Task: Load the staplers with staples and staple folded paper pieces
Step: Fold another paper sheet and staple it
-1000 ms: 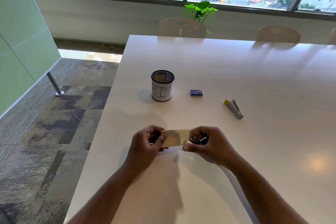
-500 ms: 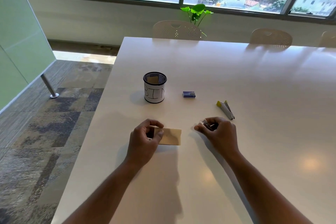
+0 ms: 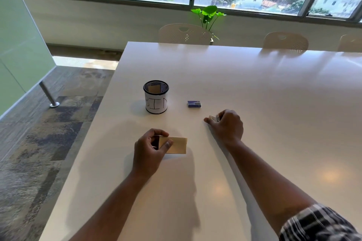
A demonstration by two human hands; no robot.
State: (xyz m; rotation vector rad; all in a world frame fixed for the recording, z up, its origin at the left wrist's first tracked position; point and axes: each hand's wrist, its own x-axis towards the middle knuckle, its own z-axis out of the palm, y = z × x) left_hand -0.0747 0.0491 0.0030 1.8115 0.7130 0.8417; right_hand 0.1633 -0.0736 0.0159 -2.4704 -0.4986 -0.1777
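My left hand [image 3: 149, 150] pinches the left end of a folded beige paper piece [image 3: 177, 145], which lies flat just above the white table [image 3: 274, 103]. My right hand [image 3: 227, 125] rests on the table further right and back, fingers curled round a small stapler [image 3: 213, 118]; only the stapler's pale tip shows. The yellow-ended stapler seen earlier is hidden behind this hand. A small blue staple box [image 3: 194, 104] lies just beyond my right hand.
A black mesh cup [image 3: 156, 97] with a white label reading "BIN" stands at the back left and holds a folded paper piece. Chairs [image 3: 184, 34] and a green plant [image 3: 208, 15] line the far table edge. The table's left edge drops to carpet.
My right hand pulled the stapler off the paper and moved right and back, to where the yellow-ended stapler lay. My left hand kept hold of the paper.
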